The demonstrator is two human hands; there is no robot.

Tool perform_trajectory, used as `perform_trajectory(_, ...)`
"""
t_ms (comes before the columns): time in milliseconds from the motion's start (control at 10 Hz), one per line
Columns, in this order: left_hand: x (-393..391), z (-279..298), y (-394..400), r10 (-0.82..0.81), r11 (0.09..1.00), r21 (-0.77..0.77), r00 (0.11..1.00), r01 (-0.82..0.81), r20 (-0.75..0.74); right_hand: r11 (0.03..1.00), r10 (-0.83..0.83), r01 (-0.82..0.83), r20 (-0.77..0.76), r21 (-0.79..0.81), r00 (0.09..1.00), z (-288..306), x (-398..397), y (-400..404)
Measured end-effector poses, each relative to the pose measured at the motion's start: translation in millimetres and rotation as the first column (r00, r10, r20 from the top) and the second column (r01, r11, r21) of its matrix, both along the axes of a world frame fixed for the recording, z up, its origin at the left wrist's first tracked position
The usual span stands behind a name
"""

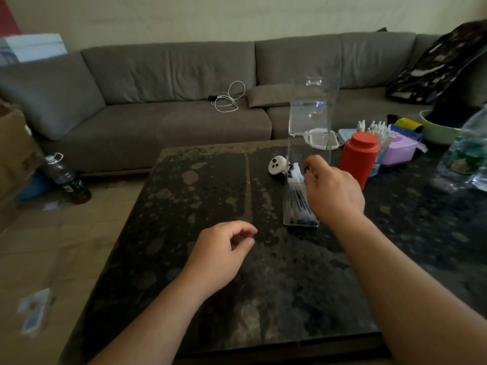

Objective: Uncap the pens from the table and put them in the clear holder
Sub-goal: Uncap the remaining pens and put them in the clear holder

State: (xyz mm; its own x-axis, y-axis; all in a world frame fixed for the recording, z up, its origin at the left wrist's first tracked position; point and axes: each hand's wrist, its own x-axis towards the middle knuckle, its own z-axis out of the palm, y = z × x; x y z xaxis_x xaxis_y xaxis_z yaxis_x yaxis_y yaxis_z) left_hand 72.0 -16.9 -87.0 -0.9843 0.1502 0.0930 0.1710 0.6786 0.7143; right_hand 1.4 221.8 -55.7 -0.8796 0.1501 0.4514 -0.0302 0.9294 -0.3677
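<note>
Writing: none readable anywhere; green label on the dark plastic bottle [69, 180] on the floor too blurred to make out.
Left of the two hands [221, 255]: hovered low over the dark speckled stone tabletop [200, 196], fingers loosely curled, thumb near the forefinger, nothing held.
Right of the two hands [332, 191]: raised at the open top of the tall clear acrylic holder [305, 164], back of the hand toward the camera, fingertips bunched around something small and dark; whether a pen or a cap, could not tell.
Pens: a bundle of clear-barrelled pens [300, 204] stood slanted inside the holder, dark ends at the bottom; count not possible, barrels overlapped.
Holder: one, upright on the tabletop, just in front of the right hand.
Beside the holder: one white rounded controller with dark buttons [277, 165] to its left, one red cylindrical canister [359, 159] to its right.
Behind: one grey fabric sofa [168, 101], one coiled white cable [229, 97] on its seat.
</note>
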Motion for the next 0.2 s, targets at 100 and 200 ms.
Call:
perform_trajectory(100, -0.5, 0.6, -2.5, 0.009, 1.000, -0.002, 1.000, -0.009, 0.004, 0.997, 0.052, -0.054, 0.032, 0.063, 0.998, 0.9, 4.0, 1.9)
perform_trajectory(200, 1.7, 4.5, -4.6, 0.021, 1.000, 0.007, 1.000, -0.021, -0.006, 0.995, 0.083, -0.086, 0.052, 0.041, 0.995, 6.6, 12.2, -3.2)
